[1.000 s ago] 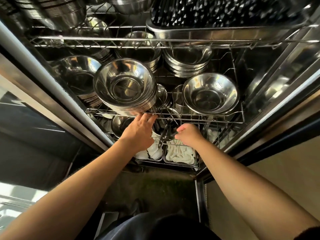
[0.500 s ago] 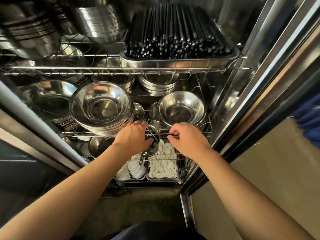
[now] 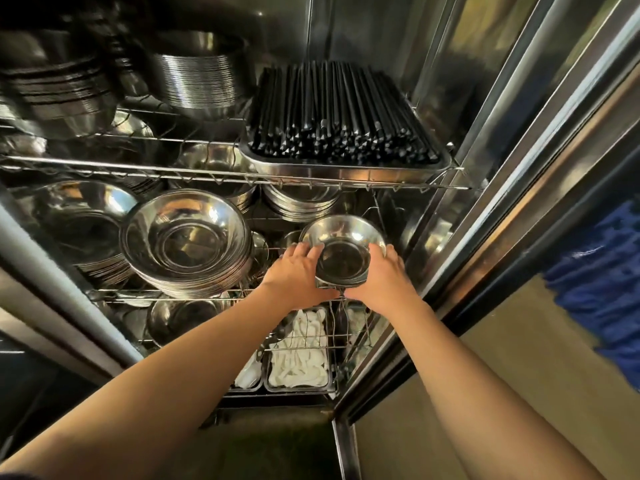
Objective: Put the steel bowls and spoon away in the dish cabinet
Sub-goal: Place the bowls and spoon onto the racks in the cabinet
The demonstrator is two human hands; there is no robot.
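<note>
A small stack of steel bowls [image 3: 343, 249] sits at the right end of the middle wire shelf [image 3: 104, 294] of the dish cabinet. My left hand [image 3: 294, 273] grips its left side and my right hand [image 3: 379, 277] grips its right side, with the fingers of both curled around the rim. A bigger stack of wide steel bowls [image 3: 185, 242] stands just to the left, and another stack [image 3: 81, 223] is further left. I see no spoon in either hand; a dark utensil [image 3: 266, 342] lies over the trays below.
Black chopsticks fill a steel tray [image 3: 343, 174] on the upper shelf, beside tall bowl stacks [image 3: 199, 84]. Trays of white spoons [image 3: 299, 358] sit on the bottom shelf next to a bowl [image 3: 180, 317]. The cabinet's steel door frame [image 3: 485, 209] runs along the right.
Both hands rose from the middle shelf's front edge and closed on the small bowl stack at the right. The view tilted up, showing more of the top shelf.
</note>
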